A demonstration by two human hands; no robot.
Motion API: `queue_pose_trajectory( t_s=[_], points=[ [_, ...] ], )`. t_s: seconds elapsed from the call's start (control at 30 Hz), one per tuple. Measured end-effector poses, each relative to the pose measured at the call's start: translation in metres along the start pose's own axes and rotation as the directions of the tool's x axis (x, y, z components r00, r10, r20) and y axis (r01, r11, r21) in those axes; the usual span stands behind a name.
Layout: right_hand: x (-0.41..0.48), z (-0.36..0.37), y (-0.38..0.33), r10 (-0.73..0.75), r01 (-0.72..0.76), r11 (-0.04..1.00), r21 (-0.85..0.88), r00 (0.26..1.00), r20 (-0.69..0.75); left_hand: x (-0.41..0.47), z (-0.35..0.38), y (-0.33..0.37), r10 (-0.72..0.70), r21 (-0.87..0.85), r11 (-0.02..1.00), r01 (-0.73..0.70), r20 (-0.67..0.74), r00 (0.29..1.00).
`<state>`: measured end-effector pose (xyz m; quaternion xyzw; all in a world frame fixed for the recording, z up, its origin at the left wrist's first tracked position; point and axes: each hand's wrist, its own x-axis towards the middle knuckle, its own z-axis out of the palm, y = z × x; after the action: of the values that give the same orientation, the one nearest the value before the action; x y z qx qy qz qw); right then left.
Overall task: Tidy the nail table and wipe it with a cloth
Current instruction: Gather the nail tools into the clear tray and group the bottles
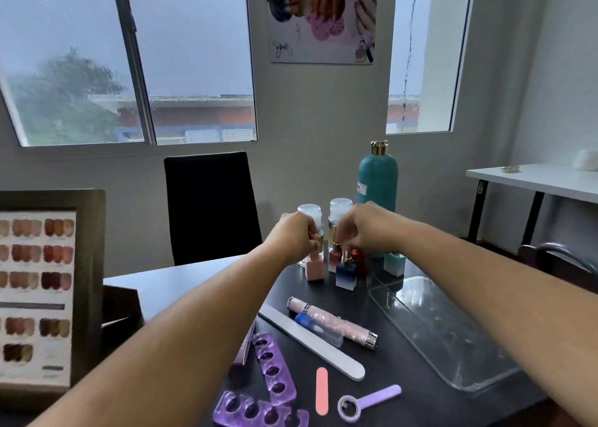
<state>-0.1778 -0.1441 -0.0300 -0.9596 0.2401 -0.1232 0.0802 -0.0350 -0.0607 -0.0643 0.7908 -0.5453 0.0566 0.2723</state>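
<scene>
Risk first: the bottles at the far end of the dark bench (404, 358) stand packed close together, some touching. Both hands work in that cluster at once, so a knuckle or wrist could knock a neighbour. The two tall clear bottles with pale caps (340, 211) look the most likely to topple, and a fall could spill liquid on the bench. The tall teal pump bottle (378, 181) at about 1 o'clock of the cluster stands just behind the right wrist.

Left hand (293, 237): fingers curled in, pinching the top of the pale pink square polish bottle (314, 269), which seems to sit on the bench.

Right hand (364, 229): fingers curled down, closed on the gold cap of the blue-to-white square polish bottle (346, 274). A red bottle (359, 258) stands just behind it.

Rest of the job: the clear plastic tray (453, 339) lies empty at 3 o'clock. The long white nail file (310, 342), pink glitter pen-shaped tool (336, 321), purple toe separators (271, 368), small pink file (321, 391) and lilac ring-ended tool (369, 402) are scattered near 6 o'clock. No cloth in view; wiping looks some way off.
</scene>
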Motion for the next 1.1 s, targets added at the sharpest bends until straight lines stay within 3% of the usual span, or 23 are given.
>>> queue_pose_trajectory(
  t_s=[0.23, 0.5, 0.77, 0.93, 1.1],
  points=[
    [-0.009, -0.008, -0.005, -0.021, 0.021, 1.000, 0.018, 0.999, -0.043, -0.004, -0.010, -0.003, -0.018, -0.029, 0.999, 0.019, 0.008, 1.000],
    [-0.034, -0.025, -0.030, -0.091, 0.098, 0.994, 0.041, 0.983, -0.162, -0.040, -0.069, -0.008, -0.030, -0.004, 1.000, 0.030, -0.065, 0.997],
    [-0.062, -0.003, -0.066, -0.098, 0.098, 0.994, 0.041, 0.995, -0.007, -0.112, -0.083, -0.022, -0.208, 0.083, 0.976, 0.203, 0.051, 0.977],
    [-0.071, 0.028, -0.067, -0.058, 0.057, 0.998, 0.012, 0.995, 0.077, -0.145, -0.070, -0.031, -0.344, 0.222, 0.927, 0.303, 0.181, 0.921],
    [-0.075, 0.050, -0.064, 0.023, -0.024, 1.000, 0.005, 0.993, 0.116, -0.161, -0.056, -0.040, -0.456, 0.225, 0.885, 0.407, 0.241, 0.857]
  ],
)
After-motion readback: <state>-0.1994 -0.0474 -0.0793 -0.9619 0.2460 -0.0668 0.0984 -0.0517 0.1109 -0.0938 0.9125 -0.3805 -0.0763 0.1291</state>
